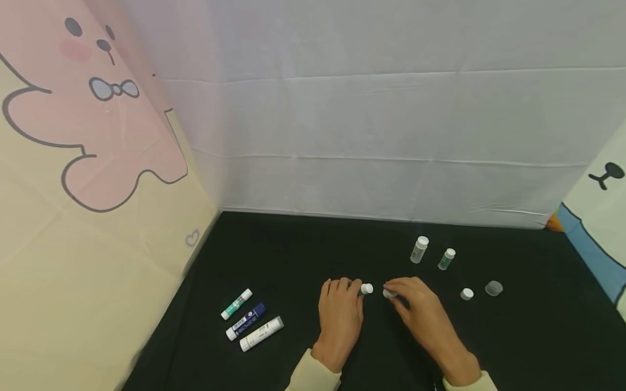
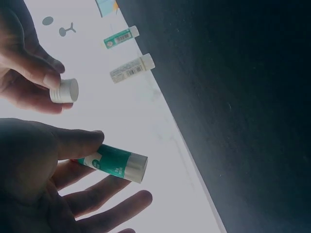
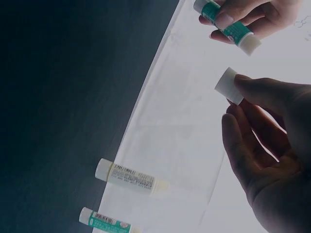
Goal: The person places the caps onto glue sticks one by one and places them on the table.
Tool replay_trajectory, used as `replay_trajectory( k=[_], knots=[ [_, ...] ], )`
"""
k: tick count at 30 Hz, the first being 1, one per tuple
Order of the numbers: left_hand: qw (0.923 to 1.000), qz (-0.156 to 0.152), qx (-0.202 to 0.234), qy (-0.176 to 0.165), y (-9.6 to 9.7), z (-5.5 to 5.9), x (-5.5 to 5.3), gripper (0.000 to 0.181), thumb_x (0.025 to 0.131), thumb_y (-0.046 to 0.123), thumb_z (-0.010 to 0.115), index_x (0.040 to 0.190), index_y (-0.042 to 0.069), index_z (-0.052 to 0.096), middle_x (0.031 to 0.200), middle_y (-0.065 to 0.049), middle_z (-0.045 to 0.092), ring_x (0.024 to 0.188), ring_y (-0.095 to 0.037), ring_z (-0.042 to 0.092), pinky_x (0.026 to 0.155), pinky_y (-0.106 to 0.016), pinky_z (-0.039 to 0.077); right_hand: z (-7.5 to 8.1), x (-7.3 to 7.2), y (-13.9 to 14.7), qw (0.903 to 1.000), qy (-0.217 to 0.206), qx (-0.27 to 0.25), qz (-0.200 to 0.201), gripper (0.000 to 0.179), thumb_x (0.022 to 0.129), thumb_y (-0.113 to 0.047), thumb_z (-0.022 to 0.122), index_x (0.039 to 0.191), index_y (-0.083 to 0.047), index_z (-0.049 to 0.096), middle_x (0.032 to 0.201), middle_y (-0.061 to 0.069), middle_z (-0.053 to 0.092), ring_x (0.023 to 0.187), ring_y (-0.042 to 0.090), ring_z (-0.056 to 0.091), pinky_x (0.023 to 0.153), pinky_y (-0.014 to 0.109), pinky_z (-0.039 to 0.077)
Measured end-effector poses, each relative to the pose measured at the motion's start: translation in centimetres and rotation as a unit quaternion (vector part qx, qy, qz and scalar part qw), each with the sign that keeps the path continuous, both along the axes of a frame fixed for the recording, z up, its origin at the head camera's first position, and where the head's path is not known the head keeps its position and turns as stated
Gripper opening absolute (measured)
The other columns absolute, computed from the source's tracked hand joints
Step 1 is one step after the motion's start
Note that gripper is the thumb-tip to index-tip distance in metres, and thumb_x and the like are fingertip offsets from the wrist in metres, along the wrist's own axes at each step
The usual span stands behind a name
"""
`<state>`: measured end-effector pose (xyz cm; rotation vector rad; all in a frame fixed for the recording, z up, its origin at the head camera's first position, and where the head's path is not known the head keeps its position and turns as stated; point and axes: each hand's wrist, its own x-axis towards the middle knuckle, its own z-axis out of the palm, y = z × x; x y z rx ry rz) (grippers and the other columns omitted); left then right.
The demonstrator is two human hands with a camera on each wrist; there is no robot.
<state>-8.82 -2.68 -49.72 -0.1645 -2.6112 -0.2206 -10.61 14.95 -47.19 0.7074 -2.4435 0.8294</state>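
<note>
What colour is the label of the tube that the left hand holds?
The label is green with some white, best seen in the left wrist view.

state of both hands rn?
Left hand: holding a green-and-white glue stick.
Right hand: pinching a white glue stick cap between thumb and fingers.

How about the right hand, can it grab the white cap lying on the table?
Probably yes: nothing shows between the right hand and that white cap off to its right. But it pinches another cap, so it may need to put that down first.
</note>
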Motion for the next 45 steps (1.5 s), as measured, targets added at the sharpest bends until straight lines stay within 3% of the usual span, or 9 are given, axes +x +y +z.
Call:
replay_trajectory(
  k=[12, 18, 27, 38, 45],
  knots=[
    [0.9998, -0.001, -0.005, -0.019, -0.6, 0.2, 0.6, 0.028, 0.083, 0.024, 0.092, 0.106, 0.021, 0.079, 0.1, 0.002, 0.073, 0.097, -0.019, 0.069, 0.101, -0.044, 0.056, -0.2, -0.2, -0.9, 0.9986, 0.032, -0.021, 0.036, 0.037, 0.067, 0.012, 0.093, 0.098, -0.004, 0.081, 0.103, 0.004, 0.077, 0.095, 0.02, 0.071, 0.078, 0.039, 0.062],
    [0.9999, 0.002, -0.009, -0.013, -0.8, -0.1, 0.9, 0.029, 0.081, 0.025, 0.093, 0.106, 0.021, 0.08, 0.099, 0.002, 0.073, 0.096, -0.019, 0.069, 0.1, -0.045, 0.056, 0.0, -0.1, -1.3, 0.9981, 0.031, -0.032, 0.042, 0.038, 0.067, 0.013, 0.093, 0.099, -0.005, 0.081, 0.105, 0.003, 0.077, 0.095, 0.017, 0.071, 0.079, 0.033, 0.06],
    [0.9994, 0.011, -0.018, -0.026, -1.1, -0.1, 1.2, 0.029, 0.081, 0.025, 0.093, 0.107, 0.022, 0.08, 0.1, 0.002, 0.074, 0.097, -0.02, 0.069, 0.101, -0.045, 0.055, 0.4, 0.3, -1.9, 0.9968, 0.024, -0.045, 0.061, 0.041, 0.066, 0.012, 0.093, 0.1, -0.006, 0.081, 0.105, 0.002, 0.077, 0.094, 0.017, 0.072, 0.078, 0.037, 0.063],
    [0.9991, 0.016, -0.018, -0.036, -1.4, -0.2, 1.7, 0.028, 0.081, 0.025, 0.092, 0.107, 0.021, 0.08, 0.1, 0.001, 0.075, 0.097, -0.02, 0.07, 0.101, -0.045, 0.055, -0.3, 0.5, -2.5, 0.9941, 0.026, -0.057, 0.088, 0.043, 0.064, 0.013, 0.094, 0.1, -0.006, 0.08, 0.105, 0.003, 0.077, 0.093, 0.017, 0.072, 0.086, 0.015, 0.053],
    [0.9992, 0.016, -0.013, -0.033, -1.6, -0.4, 2.0, 0.028, 0.081, 0.025, 0.093, 0.106, 0.021, 0.081, 0.099, 0.001, 0.075, 0.097, -0.02, 0.07, 0.101, -0.047, 0.055, -0.4, 0.7, -2.8, 0.9942, 0.016, -0.057, 0.09, 0.043, 0.065, 0.012, 0.094, 0.101, -0.006, 0.08, 0.105, 0.002, 0.077, 0.093, 0.016, 0.072, 0.08, 0.029, 0.061]
  ],
)
